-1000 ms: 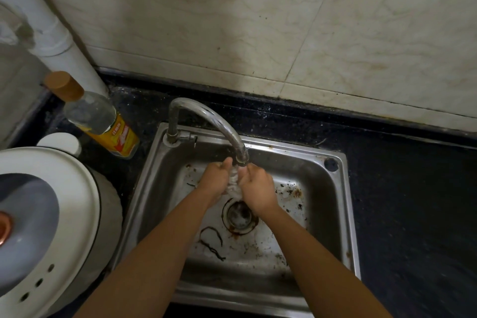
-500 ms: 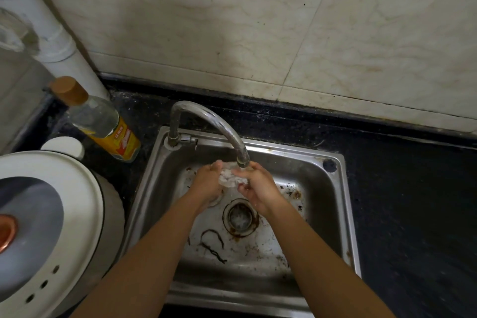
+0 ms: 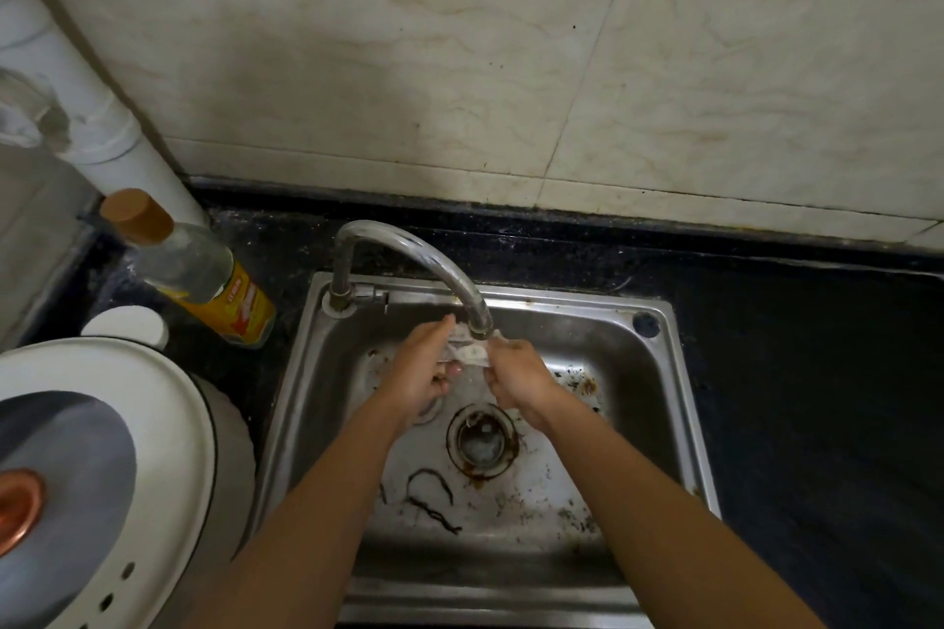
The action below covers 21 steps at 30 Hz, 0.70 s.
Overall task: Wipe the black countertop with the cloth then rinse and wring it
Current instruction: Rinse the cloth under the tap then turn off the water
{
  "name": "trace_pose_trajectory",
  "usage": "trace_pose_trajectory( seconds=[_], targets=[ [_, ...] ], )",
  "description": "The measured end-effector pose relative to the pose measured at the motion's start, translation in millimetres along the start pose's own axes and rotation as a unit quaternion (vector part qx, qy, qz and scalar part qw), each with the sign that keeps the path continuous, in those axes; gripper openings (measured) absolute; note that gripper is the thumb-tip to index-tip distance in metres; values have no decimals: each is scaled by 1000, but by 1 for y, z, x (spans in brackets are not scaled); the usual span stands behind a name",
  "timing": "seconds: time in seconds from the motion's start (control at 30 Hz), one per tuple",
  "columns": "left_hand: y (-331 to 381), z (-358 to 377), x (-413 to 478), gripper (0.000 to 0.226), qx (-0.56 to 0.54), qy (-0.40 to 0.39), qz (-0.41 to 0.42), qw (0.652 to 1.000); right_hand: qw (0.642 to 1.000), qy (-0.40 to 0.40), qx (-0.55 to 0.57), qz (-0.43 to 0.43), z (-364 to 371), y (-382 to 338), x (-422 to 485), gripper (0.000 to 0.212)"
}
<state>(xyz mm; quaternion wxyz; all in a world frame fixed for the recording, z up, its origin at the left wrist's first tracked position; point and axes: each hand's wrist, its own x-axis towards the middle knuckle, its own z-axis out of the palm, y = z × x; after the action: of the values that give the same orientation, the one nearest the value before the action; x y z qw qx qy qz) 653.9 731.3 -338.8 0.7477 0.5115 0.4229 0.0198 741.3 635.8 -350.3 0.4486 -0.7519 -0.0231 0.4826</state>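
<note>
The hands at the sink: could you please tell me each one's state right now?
Left hand: grips the cloth.
Right hand: grips the same cloth.

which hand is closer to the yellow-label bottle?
Left. The left hand, gripping the cloth, is right of the bottle; the right hand is farther right, past the spout.

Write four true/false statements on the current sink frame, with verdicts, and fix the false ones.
1. The left hand and right hand both hold the cloth under the faucet spout. True.
2. The cloth lies on the black countertop. False: it is held up over the steel sink.
3. The yellow-labelled bottle stands right of the steel sink. False: it is on the black countertop to the left of it.
4. The drain shows in the sink floor, not covered by either hand. True.
</note>
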Motion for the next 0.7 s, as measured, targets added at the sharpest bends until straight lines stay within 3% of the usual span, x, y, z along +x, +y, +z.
trace_pose_trajectory(
  seconds=[0.1, 0.2, 0.33, 0.37, 0.5, 0.63, 0.7],
  targets=[
    [-10, -5, 4, 17, 78, -63, 30, 994, 998, -11, 39, 44, -5, -1, -5, 44],
    [-15, 0, 12, 31, 147, -5, 34, 989, 1000, 3, -1, 2, -3, 1, -7, 46],
    [-16, 11, 24, 41, 136, 112, -3, 984, 992, 59, -2, -110, 10, 5, -4, 12],
    [-15, 12, 26, 42, 127, 125, -20, 984, 989, 59, 21, -136, 12, 5, -6, 12],
    [-5, 13, 25, 46, 77, 115, -72, 988, 976, 50, -43, -209, 15, 14, -7, 23],
    [-4, 23, 25, 51, 120, 100, -89, 984, 966, 123, -101, -206, 16, 15, 2, 22],
    [-9, 24, 28, 46, 136, 106, -56, 983, 962, 159, -111, -194, 16, 11, 4, 24]
  ],
)
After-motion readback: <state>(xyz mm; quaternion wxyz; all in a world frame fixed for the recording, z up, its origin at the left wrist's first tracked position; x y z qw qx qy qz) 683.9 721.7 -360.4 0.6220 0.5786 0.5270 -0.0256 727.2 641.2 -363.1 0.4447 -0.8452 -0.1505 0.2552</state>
